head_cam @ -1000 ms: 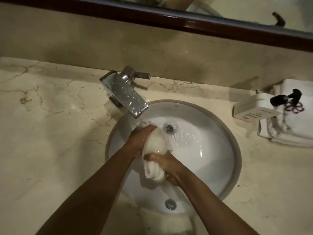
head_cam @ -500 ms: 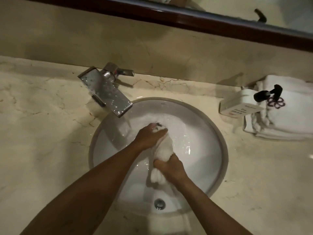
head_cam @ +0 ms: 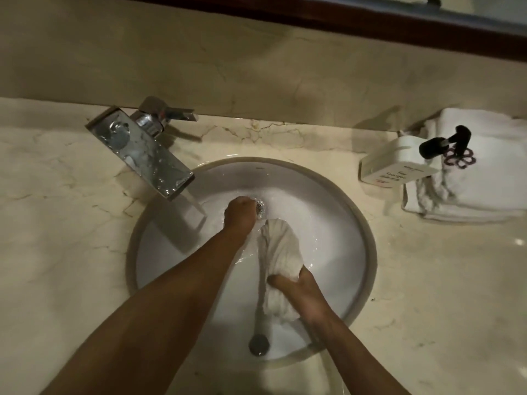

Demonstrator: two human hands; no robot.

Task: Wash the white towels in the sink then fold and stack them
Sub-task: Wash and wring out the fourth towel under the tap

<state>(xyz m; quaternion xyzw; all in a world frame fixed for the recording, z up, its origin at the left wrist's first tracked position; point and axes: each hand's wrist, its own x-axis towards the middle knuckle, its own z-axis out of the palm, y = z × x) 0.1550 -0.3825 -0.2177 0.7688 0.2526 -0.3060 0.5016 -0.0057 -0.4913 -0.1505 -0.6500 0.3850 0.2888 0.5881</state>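
A wet white towel (head_cam: 281, 248), twisted into a roll, lies over the middle of the round white sink (head_cam: 171, 252). My right hand (head_cam: 301, 290) grips its lower part, thumb across the cloth. My left hand (head_cam: 239, 215) is curled in a fist at the towel's pleated upper end, beside the drain (head_cam: 260, 208); its fingers are hidden underneath. A stack of folded white towels (head_cam: 482, 192) with a purple flower emblem sits on the counter at the far right.
The chrome faucet (head_cam: 148, 155) juts over the sink's left rim, with water running from its spout. A white soap dispenser (head_cam: 396, 166) with a black pump stands in front of the folded towels. Marble counter (head_cam: 62, 238) surrounds the sink; a dark-framed mirror runs along the top.
My hands have drawn apart along the towel: the left moved up toward the drain, the right down toward me, stretching the roll. The view shifted slightly right.
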